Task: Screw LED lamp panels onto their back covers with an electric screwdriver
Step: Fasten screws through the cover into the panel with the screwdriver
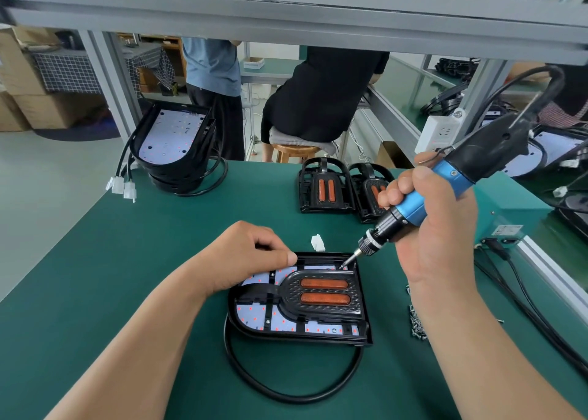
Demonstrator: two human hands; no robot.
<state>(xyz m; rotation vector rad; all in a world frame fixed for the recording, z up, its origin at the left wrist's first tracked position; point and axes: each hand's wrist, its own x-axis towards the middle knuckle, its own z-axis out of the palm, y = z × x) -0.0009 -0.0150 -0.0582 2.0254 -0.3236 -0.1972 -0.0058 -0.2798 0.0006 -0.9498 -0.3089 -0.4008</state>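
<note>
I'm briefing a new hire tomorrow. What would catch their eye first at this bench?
The blue electric screwdriver stands out, gripped in the right hand right of centre, its bit on the far right corner of the lamp assembly. That assembly lies centre on the green mat, two orange reflectors showing, the left hand holding its far rim.

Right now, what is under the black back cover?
A white LED panel with red dots shows through the back cover's openings; its middle is hidden, and the left hand covers part.
</note>
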